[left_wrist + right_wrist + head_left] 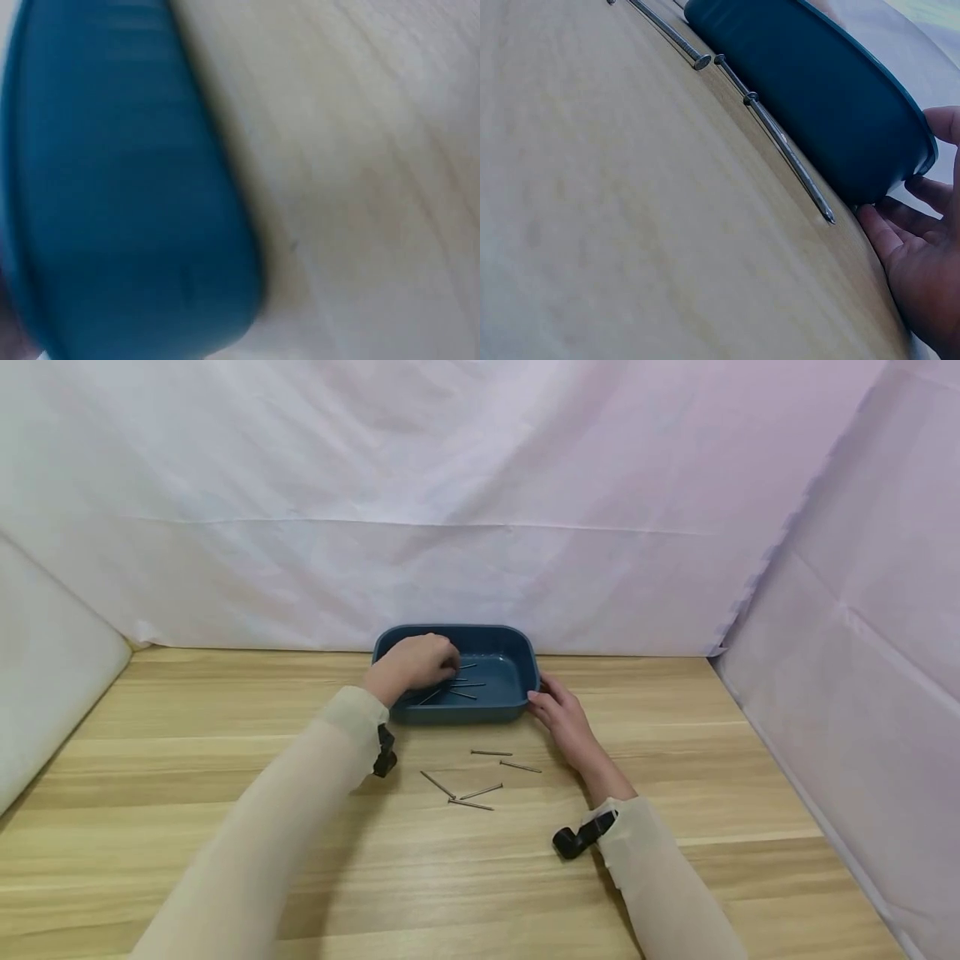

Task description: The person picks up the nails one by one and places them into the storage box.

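Note:
A dark blue tray (525, 689) (127, 187) (817, 97) stands on the wooden table at the back middle, with several nails (467, 687) lying in it. My left hand (416, 664) reaches into the tray's left half, knuckles up and fingers curled down over the nails; what the fingertips hold is hidden. My right hand (558, 710) (904, 225) rests against the tray's front right corner, with fairly straight fingers touching the wall. Several loose nails (481, 792) (787, 150) lie on the table just in front of the tray, between my forearms.
The wooden table (187, 793) (360, 187) is walled by white sheeting (480, 527) at the back and on both sides. A small black camera (573, 841) sits on my right wrist, another (385, 752) on my left.

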